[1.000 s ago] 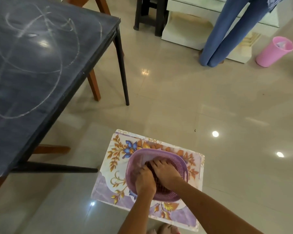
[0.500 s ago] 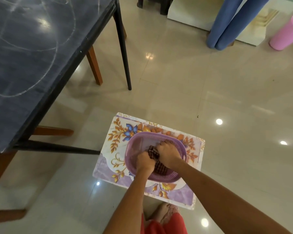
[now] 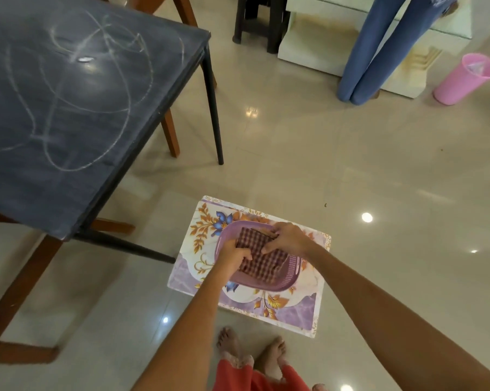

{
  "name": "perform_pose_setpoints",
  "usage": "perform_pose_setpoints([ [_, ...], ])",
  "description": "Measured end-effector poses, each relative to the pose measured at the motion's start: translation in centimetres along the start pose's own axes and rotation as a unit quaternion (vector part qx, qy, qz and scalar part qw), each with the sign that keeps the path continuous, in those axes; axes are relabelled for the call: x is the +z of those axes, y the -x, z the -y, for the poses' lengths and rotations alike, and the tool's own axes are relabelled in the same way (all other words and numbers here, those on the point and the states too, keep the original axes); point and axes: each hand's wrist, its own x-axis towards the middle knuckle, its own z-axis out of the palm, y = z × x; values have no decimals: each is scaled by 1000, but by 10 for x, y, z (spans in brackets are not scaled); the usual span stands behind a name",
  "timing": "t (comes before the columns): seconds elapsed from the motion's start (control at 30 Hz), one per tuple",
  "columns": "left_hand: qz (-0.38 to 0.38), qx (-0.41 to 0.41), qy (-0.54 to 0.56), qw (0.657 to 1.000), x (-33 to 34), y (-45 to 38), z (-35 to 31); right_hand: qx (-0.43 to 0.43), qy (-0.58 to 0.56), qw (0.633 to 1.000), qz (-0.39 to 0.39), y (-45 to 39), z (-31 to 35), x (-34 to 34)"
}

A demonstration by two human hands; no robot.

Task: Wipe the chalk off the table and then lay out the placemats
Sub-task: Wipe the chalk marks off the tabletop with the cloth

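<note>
Left hand (image 3: 234, 253): fingers curled round near-left edge of checked cloth (image 3: 259, 256). Right hand (image 3: 287, 238): grips cloth's far-right edge. Cloth: folded, in purple basket (image 3: 291, 270). Basket: on floral placemats (image 3: 300, 309), floor level. Table (image 3: 69, 122): dark top, white chalk (image 3: 97, 88) scribbles, left of placemats. Pink bin (image 3: 464, 80): far right.

Both hands (image 3: 234, 253) (image 3: 287, 238) grip checked cloth (image 3: 262, 256) over purple basket (image 3: 291, 275); chalk-scrawled table (image 3: 69, 108) left.
</note>
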Motion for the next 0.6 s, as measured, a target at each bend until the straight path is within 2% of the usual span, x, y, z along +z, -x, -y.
perform_pose_setpoints([
  [0.13, 1, -3, 82, 997, -10, 13, -14, 42, -148, 988, 20, 11, 18, -18],
  [0.27, -32, -6, 170, 985, -11, 20, -22, 70, -298, 949, 80, 11, 29, -27],
  [0.37, -53, 18, 227, 972, -6, 20, -35, 75, -370, 919, 113, -1, 38, -41],
  [0.43, -79, 36, 266, 960, 1, 16, -42, 88, -376, 914, 129, -11, 46, -55],
  [0.6, -159, 71, 345, 922, 33, 12, -66, 97, -291, 930, 202, -36, 70, -87],
])
